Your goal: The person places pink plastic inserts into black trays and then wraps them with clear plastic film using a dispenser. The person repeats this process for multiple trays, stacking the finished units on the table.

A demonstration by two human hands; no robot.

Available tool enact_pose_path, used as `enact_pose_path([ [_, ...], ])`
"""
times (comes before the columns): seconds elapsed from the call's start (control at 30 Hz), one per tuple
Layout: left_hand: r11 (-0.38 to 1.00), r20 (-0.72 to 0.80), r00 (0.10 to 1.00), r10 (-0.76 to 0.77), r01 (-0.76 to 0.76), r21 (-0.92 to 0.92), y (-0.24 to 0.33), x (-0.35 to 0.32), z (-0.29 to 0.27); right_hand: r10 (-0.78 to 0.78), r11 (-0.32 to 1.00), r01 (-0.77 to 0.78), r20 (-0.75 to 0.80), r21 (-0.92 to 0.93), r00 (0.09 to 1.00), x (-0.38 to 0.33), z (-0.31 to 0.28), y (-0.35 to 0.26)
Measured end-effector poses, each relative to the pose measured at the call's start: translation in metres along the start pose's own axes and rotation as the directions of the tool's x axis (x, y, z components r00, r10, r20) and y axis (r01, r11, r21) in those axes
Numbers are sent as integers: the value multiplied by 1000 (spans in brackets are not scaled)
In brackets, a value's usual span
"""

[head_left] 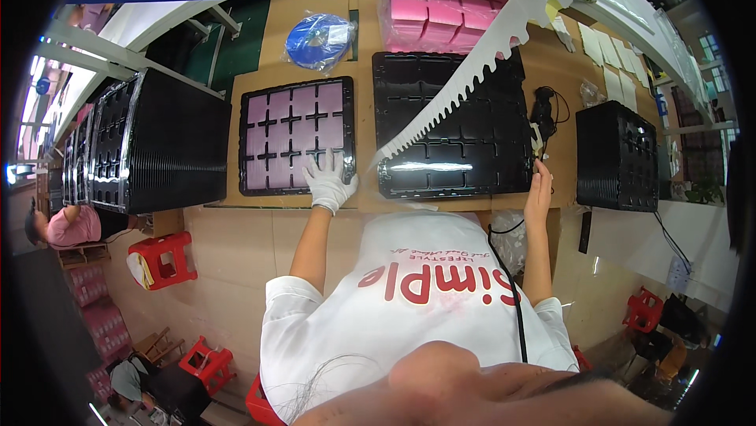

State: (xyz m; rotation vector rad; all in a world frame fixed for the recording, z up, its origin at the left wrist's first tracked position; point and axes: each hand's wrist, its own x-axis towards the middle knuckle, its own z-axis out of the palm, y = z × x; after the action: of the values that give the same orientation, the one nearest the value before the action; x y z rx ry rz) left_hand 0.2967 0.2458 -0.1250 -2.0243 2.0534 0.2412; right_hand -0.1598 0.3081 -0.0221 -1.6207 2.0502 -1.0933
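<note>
A white-gloved left hand (pixel 329 182) rests on a black tray (pixel 297 136) gridded with pink squares.

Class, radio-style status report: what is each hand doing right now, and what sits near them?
Left hand, white glove, flat on pink-filled tray. Right hand, bare, at edge of black tray; grip unclear. White toothed strip lies across black tray.

I am looking down on a factory packing line, I judge. A long brown work surface (pixel 364 56) carries tall stacks of black moulded plastic trays (pixel 161 142), a black compartment tray filled with pink foam squares (pixel 298 136) and a bagged pile of pink foam pads (pixel 441 18). Red plastic stools (pixel 163 259) stand on the tiled floor, and another worker in pink (pixel 69 225) sits at the neighbouring bench.
</note>
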Motion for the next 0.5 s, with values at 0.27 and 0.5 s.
enact_pose_path([
  [0.27,835,-174,974,-148,29,-549,-18,12,-31,-94,995,94,-9,13,996,12,-5,-1],
  [0.5,428,-160,953,259,-262,-865,67,-4,-173,-274,915,188,209,356,939,40,44,-61],
])
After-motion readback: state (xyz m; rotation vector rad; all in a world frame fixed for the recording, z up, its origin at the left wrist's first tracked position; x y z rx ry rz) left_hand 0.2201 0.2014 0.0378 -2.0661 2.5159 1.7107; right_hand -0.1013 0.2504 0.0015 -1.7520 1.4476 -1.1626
